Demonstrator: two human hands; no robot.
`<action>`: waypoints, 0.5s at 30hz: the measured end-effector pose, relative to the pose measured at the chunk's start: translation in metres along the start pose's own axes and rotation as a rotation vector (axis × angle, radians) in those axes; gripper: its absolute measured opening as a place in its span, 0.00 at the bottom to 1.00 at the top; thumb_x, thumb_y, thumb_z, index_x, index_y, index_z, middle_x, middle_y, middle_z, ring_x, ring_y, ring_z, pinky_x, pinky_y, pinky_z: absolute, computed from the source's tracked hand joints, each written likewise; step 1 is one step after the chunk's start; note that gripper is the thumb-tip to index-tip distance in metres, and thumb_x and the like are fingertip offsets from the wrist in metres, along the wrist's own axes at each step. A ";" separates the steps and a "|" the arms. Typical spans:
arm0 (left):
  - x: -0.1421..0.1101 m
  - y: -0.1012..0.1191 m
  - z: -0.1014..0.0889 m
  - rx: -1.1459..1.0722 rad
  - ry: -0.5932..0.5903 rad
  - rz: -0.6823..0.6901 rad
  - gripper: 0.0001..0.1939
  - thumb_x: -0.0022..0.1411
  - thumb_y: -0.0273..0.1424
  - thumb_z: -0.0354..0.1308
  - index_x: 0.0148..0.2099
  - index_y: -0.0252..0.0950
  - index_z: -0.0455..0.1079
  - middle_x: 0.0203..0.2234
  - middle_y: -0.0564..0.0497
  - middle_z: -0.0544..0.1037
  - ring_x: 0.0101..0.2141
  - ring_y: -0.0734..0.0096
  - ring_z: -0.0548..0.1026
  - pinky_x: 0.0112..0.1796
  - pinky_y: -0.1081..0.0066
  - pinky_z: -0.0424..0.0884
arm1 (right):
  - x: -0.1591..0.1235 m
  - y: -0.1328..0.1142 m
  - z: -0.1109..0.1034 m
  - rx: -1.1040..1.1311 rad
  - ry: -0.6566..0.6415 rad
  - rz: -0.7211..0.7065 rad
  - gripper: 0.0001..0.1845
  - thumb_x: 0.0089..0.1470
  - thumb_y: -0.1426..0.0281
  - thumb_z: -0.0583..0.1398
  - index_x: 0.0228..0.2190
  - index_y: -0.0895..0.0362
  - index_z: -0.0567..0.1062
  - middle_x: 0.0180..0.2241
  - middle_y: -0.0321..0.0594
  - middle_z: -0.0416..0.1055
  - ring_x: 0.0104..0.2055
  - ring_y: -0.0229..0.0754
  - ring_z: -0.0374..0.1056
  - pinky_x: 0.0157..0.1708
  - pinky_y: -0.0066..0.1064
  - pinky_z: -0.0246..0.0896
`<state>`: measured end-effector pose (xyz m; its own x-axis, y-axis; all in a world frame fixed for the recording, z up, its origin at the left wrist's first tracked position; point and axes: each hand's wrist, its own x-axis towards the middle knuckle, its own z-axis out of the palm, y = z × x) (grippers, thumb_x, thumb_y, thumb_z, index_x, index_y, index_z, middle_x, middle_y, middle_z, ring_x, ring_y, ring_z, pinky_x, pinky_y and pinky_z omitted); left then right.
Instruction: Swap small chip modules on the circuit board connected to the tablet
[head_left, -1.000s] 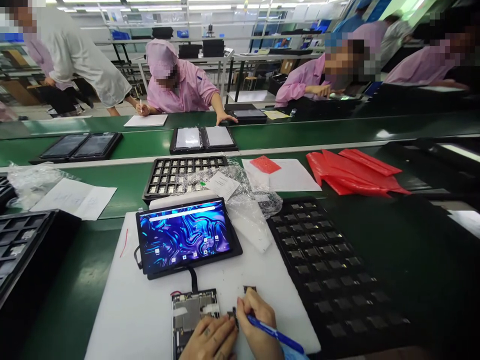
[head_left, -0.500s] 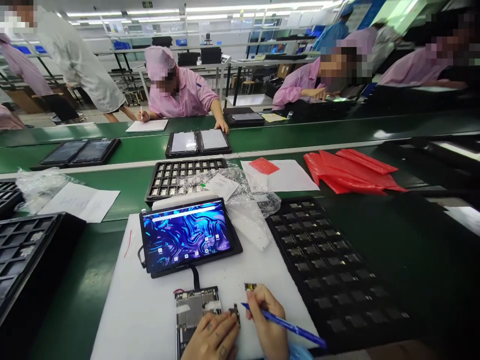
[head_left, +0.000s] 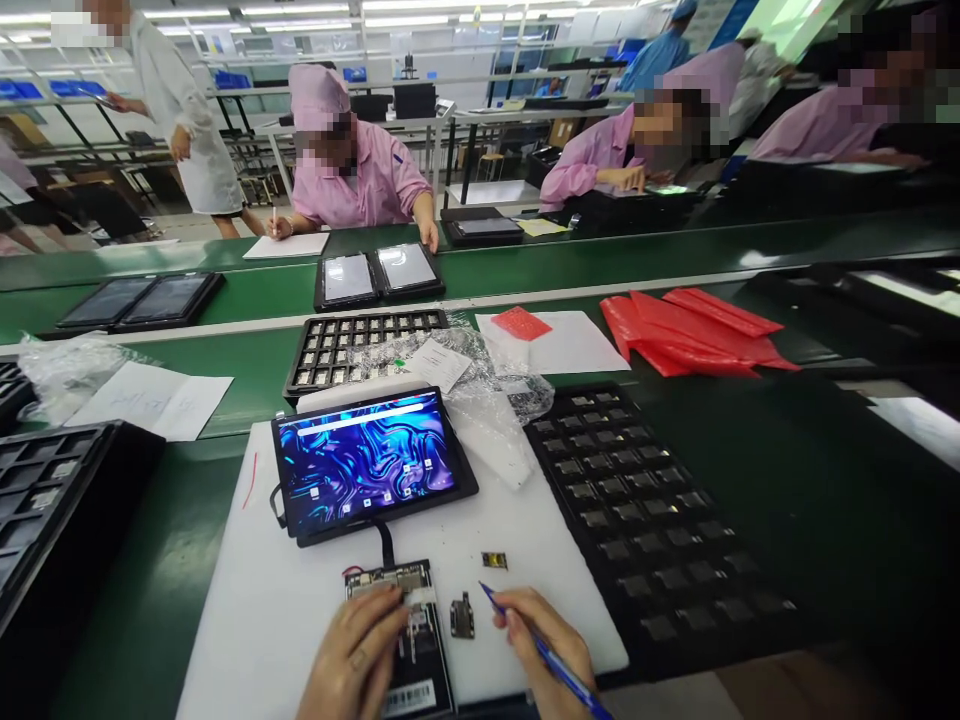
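My left hand (head_left: 356,650) lies over an opened device with a bare circuit board (head_left: 416,640), fingers extended and touching its upper part; they hide much of its left side. A dark ribbon cable (head_left: 387,545) runs from the board to a lit tablet screen (head_left: 371,460) with a blue and purple swirl. In my right hand (head_left: 544,640) is a slim blue pointed pen-like tool (head_left: 559,668), its tip just above the white mat. Between the hands sits a small dark board piece (head_left: 462,617). Farther up lies a small gold-and-black module (head_left: 494,560); neither hand touches it.
A black tray (head_left: 660,520) of small parts flanks the white mat (head_left: 232,590) on the right. Another black tray (head_left: 127,450) stands left. Behind the screen are a parts tray (head_left: 322,350), clear plastic wrap (head_left: 517,390) and red bags (head_left: 697,330). Co-workers sit across the green bench.
My left hand has shifted left, off the small dark piece and onto the circuit board. My right hand has moved down and away from the gold module, still holding the blue tool.
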<state>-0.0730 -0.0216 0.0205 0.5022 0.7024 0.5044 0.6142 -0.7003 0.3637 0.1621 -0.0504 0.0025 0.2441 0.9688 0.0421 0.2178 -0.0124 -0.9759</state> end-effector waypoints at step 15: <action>-0.009 -0.016 -0.003 -0.102 0.084 -0.134 0.15 0.61 0.18 0.48 0.48 0.34 0.67 0.36 0.46 0.78 0.38 0.69 0.76 0.41 0.74 0.74 | -0.019 0.008 0.027 -0.713 0.038 -0.340 0.15 0.60 0.55 0.52 0.29 0.53 0.63 0.22 0.36 0.65 0.23 0.44 0.67 0.23 0.33 0.65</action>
<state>-0.0893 -0.0174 0.0122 0.3651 0.7803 0.5078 0.6051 -0.6134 0.5075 0.1339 -0.0626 -0.0123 0.0851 0.9390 0.3332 0.8365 0.1144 -0.5359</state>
